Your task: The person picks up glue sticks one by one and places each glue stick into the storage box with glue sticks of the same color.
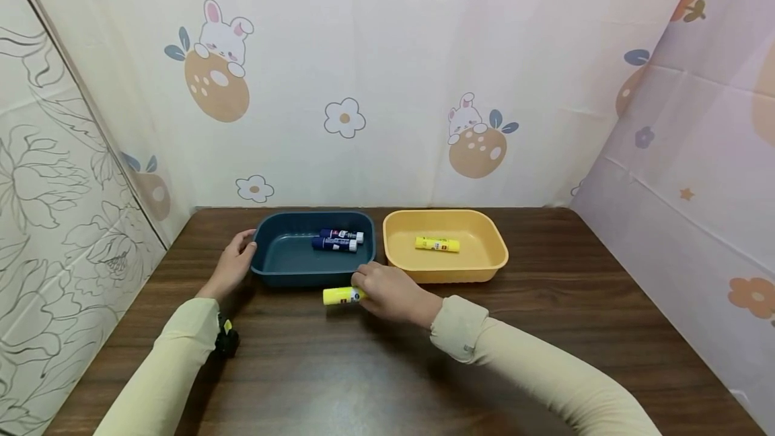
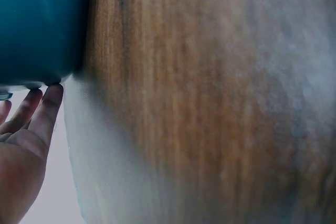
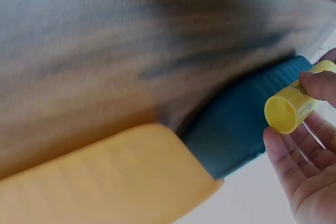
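Note:
My right hand (image 1: 390, 291) pinches a yellow glue stick (image 1: 341, 296) between thumb and fingers, just in front of the dark blue bin (image 1: 311, 279). From the right wrist view, one round end of the glue stick (image 3: 291, 106) faces the camera. Two navy glue sticks with white ends, one of them nearer (image 1: 333, 243), lie inside the blue bin. My left hand (image 1: 233, 262) rests against that bin's left side; in the left wrist view its extended fingers (image 2: 47, 111) touch the outer wall. A second yellow glue stick (image 1: 437, 244) lies in the yellow bin (image 1: 445, 276).
Both bins stand side by side near the back of the dark wooden table (image 1: 339, 382). Behind them hangs a printed curtain (image 1: 387, 167), with more patterned panels on the left and right. A black wrist device (image 1: 227, 340) sits at my left cuff.

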Demonstrator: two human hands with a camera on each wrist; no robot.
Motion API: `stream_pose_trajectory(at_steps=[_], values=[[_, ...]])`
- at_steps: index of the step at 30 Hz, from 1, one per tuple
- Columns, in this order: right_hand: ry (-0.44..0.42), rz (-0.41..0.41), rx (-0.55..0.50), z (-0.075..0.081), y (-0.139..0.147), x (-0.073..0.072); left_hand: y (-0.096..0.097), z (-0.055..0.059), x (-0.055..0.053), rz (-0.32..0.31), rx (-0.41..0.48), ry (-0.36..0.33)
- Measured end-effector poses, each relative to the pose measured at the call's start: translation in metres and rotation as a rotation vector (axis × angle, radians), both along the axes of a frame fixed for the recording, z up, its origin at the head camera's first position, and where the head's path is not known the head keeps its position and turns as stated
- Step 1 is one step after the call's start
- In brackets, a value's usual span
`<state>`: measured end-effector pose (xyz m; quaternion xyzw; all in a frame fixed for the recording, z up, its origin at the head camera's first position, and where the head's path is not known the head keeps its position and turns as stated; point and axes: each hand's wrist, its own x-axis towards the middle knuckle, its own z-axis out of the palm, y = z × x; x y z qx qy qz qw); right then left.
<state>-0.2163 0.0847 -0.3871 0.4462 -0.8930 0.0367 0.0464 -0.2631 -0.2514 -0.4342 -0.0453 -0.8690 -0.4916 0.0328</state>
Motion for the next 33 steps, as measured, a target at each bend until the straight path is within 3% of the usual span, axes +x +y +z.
stream_pose_trajectory(at_steps=[5,13,21,28,33], values=[[0.059,0.008,-0.02,0.013,0.007,0.002,-0.002,-0.002,0.0,-0.009,-0.001,-0.002],[0.074,-0.004,-0.052,0.032,0.025,-0.002,-0.002,-0.002,0.001,-0.01,-0.005,0.002],[0.107,-0.044,-0.097,0.049,0.041,-0.016,-0.003,-0.002,0.0,-0.004,-0.009,-0.005],[0.183,-0.026,-0.13,0.056,0.053,-0.029,-0.003,0.0,-0.001,-0.007,-0.007,-0.021],[0.193,-0.06,-0.136,0.06,0.063,-0.038,-0.002,0.0,-0.001,-0.007,-0.006,-0.023]])
